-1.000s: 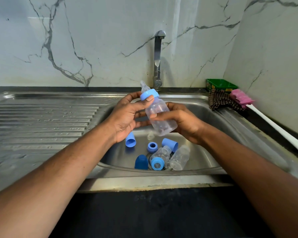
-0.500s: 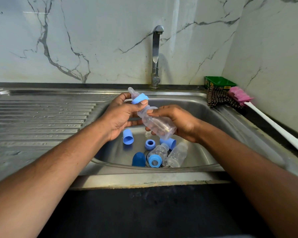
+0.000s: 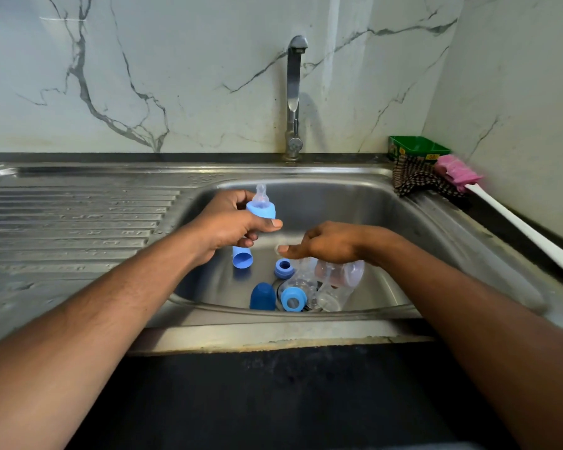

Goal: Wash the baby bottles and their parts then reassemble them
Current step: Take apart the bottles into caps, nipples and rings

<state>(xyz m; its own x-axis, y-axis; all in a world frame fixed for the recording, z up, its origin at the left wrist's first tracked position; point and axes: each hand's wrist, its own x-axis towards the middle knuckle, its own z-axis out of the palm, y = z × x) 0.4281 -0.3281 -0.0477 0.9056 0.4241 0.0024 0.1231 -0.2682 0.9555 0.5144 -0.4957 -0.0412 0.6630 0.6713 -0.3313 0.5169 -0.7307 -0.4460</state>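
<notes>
My left hand [image 3: 231, 227] grips a light blue screw ring with a clear teat [image 3: 261, 209], held upright over the steel sink [image 3: 387, 222]. The right hand [image 3: 325, 245] hovers palm down with fingers stretched left. Just under it lies a clear bottle body [image 3: 340, 271], blurred; I cannot tell whether they touch. On the sink floor lie a light blue cap [image 3: 242, 257], a blue ring [image 3: 284, 267], a dark blue cap [image 3: 262, 297], a bottle with a blue ring [image 3: 293, 298] and another clear bottle [image 3: 330, 297].
The tap [image 3: 294, 92] stands at the back, with no water running. A ribbed drainboard [image 3: 78, 216] extends left. At the right rim sit a green box [image 3: 416, 147], a checked cloth [image 3: 413, 178] and a pink brush with a long white handle [image 3: 457, 172].
The ring with the teat has come off the bottle and stays in my left hand. The right hand has lowered the bottle body towards the sink floor and its fingers have spread.
</notes>
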